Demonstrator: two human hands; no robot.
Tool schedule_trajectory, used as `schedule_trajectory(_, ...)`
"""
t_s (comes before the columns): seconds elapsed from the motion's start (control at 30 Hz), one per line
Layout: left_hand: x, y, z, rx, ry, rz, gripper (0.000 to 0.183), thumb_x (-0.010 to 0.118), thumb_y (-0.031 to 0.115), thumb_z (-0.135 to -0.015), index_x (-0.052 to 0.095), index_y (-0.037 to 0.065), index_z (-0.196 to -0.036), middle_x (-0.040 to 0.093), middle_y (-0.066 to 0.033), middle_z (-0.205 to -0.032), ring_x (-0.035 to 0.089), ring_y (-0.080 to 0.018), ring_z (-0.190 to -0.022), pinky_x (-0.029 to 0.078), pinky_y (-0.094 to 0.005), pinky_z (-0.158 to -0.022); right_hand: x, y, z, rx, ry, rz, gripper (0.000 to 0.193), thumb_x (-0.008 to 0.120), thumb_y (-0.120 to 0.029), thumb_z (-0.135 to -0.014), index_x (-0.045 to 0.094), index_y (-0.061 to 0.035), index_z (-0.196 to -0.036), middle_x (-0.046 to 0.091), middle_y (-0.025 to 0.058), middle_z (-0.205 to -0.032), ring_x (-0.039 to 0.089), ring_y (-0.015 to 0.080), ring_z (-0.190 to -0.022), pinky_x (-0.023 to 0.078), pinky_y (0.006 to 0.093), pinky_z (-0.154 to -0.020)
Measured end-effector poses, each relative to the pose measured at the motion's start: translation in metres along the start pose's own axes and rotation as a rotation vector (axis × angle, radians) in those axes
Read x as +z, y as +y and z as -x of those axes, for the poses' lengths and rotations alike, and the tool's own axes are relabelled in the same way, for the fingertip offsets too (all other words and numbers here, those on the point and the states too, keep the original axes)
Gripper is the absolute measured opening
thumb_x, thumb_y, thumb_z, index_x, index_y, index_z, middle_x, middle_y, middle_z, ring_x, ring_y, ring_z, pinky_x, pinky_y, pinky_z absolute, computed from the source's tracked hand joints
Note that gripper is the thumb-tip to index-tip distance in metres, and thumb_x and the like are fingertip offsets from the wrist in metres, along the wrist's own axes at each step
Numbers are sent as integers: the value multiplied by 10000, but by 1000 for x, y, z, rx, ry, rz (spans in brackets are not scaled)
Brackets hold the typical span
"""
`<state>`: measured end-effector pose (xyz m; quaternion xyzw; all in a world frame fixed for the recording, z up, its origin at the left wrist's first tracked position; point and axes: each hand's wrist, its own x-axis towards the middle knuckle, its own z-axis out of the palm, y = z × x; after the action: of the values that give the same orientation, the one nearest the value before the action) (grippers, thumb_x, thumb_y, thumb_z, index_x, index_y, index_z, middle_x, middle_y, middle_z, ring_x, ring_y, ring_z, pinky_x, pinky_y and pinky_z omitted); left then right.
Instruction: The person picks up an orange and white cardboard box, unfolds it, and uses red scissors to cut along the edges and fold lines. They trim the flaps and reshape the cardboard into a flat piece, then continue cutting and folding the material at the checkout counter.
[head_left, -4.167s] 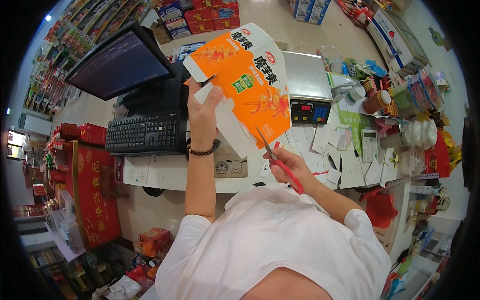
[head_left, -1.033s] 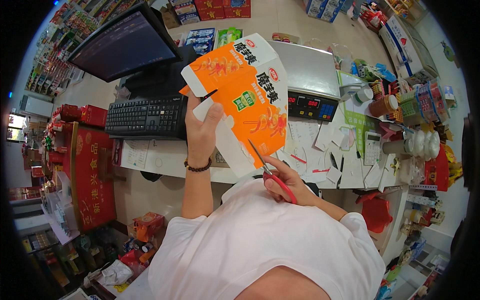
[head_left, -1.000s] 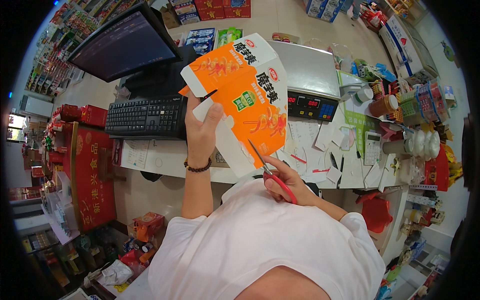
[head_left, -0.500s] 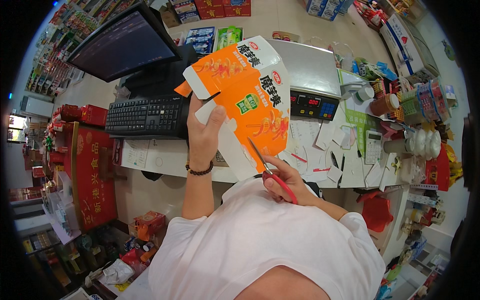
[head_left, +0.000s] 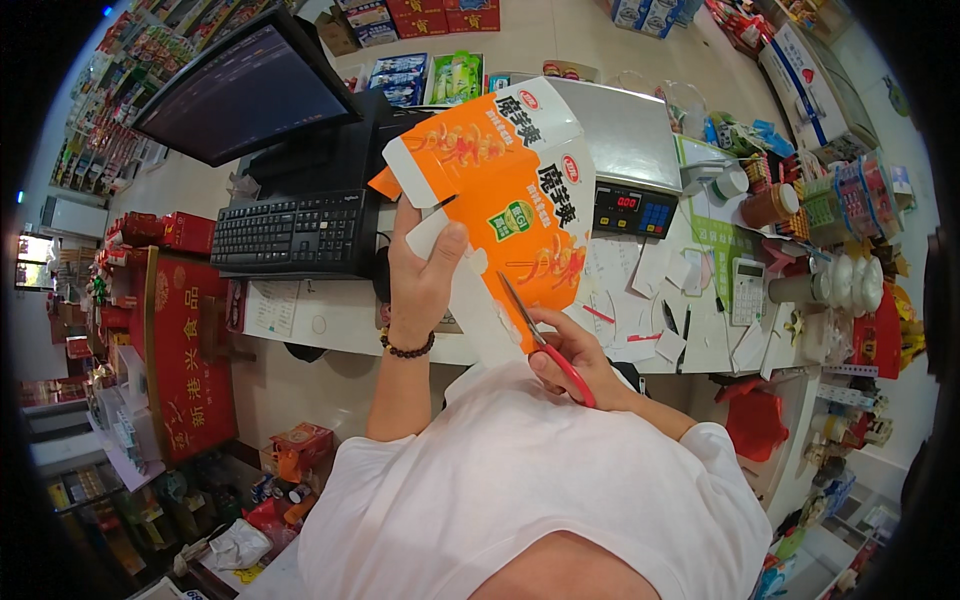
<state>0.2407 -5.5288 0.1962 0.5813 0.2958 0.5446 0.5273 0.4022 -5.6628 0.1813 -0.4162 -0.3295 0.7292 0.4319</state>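
An orange and white cardboard snack box (head_left: pixel 480 205), opened out into flat panels, is held up over the counter. My left hand (head_left: pixel 428 265) grips its left edge, thumb on the front and the other fingers mostly hidden behind. A dark beaded bracelet circles that wrist. In my right hand (head_left: pixel 578 352) is a pair of red-handled scissors (head_left: pixel 562 372), fingers wrapped about the handles. The blades point up and left across the lower orange panel, near its ragged edge with a white flap. Whether card lies between the blades I cannot tell.
A black keyboard (head_left: pixel 290 233) and a monitor (head_left: pixel 245 92) stand to the left. Behind the cardboard is a weighing scale (head_left: pixel 632 208). Paper scraps, pens and a white calculator (head_left: pixel 747 293) lie on the counter (head_left: pixel 715 350) at right, beside several jars.
The cardboard and my left hand have shifted slightly right and a little downward. My right hand and the scissors have barely moved.
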Motion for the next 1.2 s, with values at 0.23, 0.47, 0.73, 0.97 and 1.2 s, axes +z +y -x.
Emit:
schedule_trajectory(0.23,1,2,-1,20,10,0,434,529,145,-876,352,-23,-1235,517,-77,-1099,503,-97,-933,419,-220,-775,2,-1,0,-23,16,27,471,578,-121,-853,382,-93,-1281,444,-15,-679,373,40,-529,308,196,-458)
schedule_trajectory(0.47,7,2,7,-2,-23,-13,425,530,137,-876,355,-17,-1231,521,-66,-1091,502,-90,-926,419,-219,-778,2,-3,-5,-93,1,12,397,574,-118,-856,394,-79,-1207,500,21,-817,423,50,-647,345,193,-542)
schedule_trajectory(0.73,8,4,7,-20,-34,-1,434,532,132,-874,347,-17,-1236,522,-67,-1084,506,-87,-912,421,-215,-768,1,-1,-4,-72,1,11,380,577,-120,-858,390,-81,-1187,524,38,-887,443,49,-691,357,190,-565)
schedule_trajectory(0.97,12,0,13,-30,-70,-5,429,524,109,-873,342,-24,-1238,512,-67,-1102,499,-100,-947,416,-238,-805,3,-6,-10,-113,2,-4,360,567,-141,-868,379,-71,-1168,521,54,-960,450,68,-767,378,204,-638)
schedule_trajectory(1.2,15,1,15,-44,-62,37,430,523,108,-874,343,-25,-1241,509,-62,-1108,491,-99,-961,409,-237,-814,3,-5,-9,-108,10,25,350,572,-173,-869,386,-68,-1147,523,52,-967,450,68,-757,379,202,-618)
